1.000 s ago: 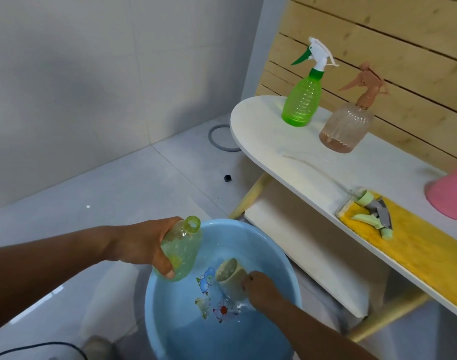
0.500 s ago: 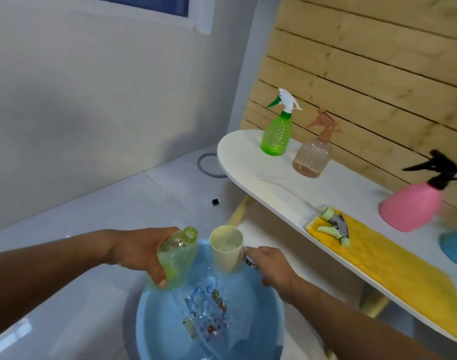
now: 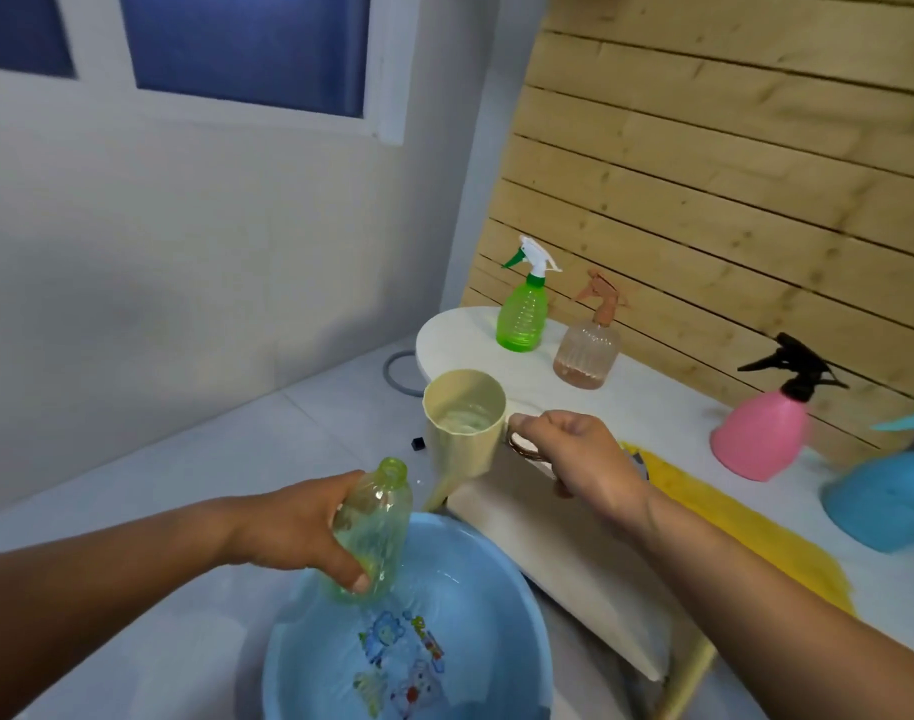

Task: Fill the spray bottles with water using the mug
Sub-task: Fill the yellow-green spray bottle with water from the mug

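Holding: left hand (image 3: pixel 294 522) grips tilted uncapped bottle (image 3: pixel 374 527); right hand (image 3: pixel 579 459) grips water-filled mug (image 3: pixel 462 423). Risk: narrow neck, spill into basin (image 3: pixel 496 574).

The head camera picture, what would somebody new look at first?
Probably the cream plastic mug with water in it, held up by the right hand in the middle. Just below, the left hand grips an uncapped clear yellow-green bottle over the blue plastic basin.

Mug (image 3: pixel 464 426) above and right of open bottle (image 3: pixel 373 530), both over basin (image 3: pixel 517 605); four spray bottles (image 3: pixel 523 317) along table (image 3: pixel 455 335) back edge.
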The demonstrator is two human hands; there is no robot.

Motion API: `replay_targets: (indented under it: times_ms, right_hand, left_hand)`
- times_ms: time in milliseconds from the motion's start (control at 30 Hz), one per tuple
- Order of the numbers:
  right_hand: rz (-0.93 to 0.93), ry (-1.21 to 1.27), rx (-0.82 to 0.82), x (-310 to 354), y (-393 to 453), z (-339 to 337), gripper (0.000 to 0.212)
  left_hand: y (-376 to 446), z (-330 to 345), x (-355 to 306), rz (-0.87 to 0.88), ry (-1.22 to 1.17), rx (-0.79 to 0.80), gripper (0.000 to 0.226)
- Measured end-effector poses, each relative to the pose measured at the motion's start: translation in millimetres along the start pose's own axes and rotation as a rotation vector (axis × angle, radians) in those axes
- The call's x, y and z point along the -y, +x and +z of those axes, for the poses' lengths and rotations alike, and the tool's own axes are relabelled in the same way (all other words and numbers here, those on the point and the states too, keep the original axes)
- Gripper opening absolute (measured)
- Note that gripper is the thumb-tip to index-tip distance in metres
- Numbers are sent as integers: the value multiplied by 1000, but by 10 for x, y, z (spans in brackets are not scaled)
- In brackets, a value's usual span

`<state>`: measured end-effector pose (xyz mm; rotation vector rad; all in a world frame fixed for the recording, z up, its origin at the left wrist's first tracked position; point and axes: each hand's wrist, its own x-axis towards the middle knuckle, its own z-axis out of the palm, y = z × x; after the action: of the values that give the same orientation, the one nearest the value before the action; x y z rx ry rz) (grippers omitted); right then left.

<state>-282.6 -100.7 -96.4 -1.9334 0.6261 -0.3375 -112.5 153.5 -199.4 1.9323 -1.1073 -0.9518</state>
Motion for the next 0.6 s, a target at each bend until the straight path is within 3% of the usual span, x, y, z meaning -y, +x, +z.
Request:
replay_targets:
  times_ms: [600]
  right_hand:
    - [-191,-203,-109,85,-237,-18,44]
  left_hand:
    - [103,86,-34,68,163,-155,80]
